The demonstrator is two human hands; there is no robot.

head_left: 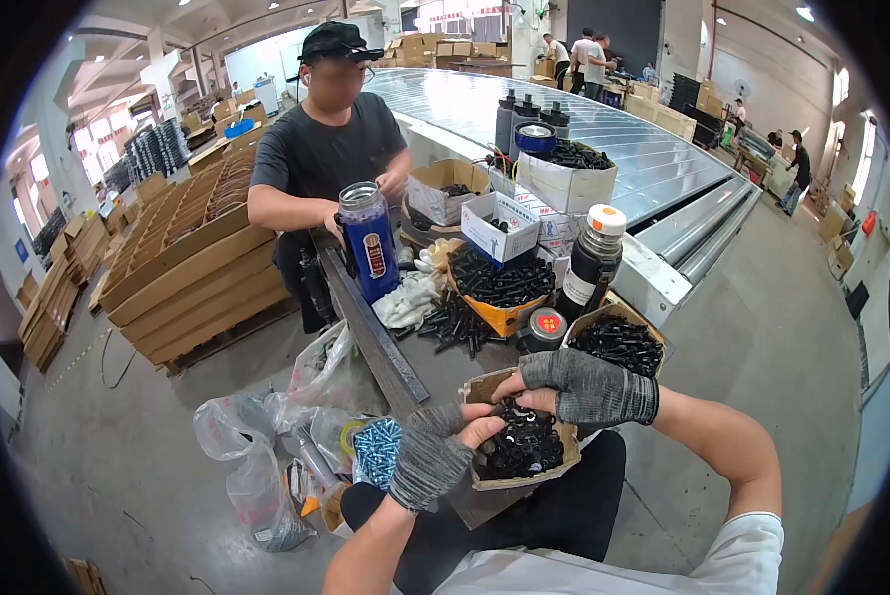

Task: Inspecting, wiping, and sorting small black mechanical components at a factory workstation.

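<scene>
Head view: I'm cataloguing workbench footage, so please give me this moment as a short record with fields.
Left hand: gloved in grey, fingers at the open cardboard box
Right hand: gloved in grey, close to the left hand; whether anything is pinched is unclear
Box contents: small black parts
Beyond the box: black flask, orange-sided carton of black pieces
Left of the box: blue fasteners
Across: dark-clad person beside a blue bottle

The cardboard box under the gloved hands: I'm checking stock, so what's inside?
Small black parts, some ring-shaped, lie heaped in the box. The left hand and right hand cover some; the heap hides the bottom.
</scene>
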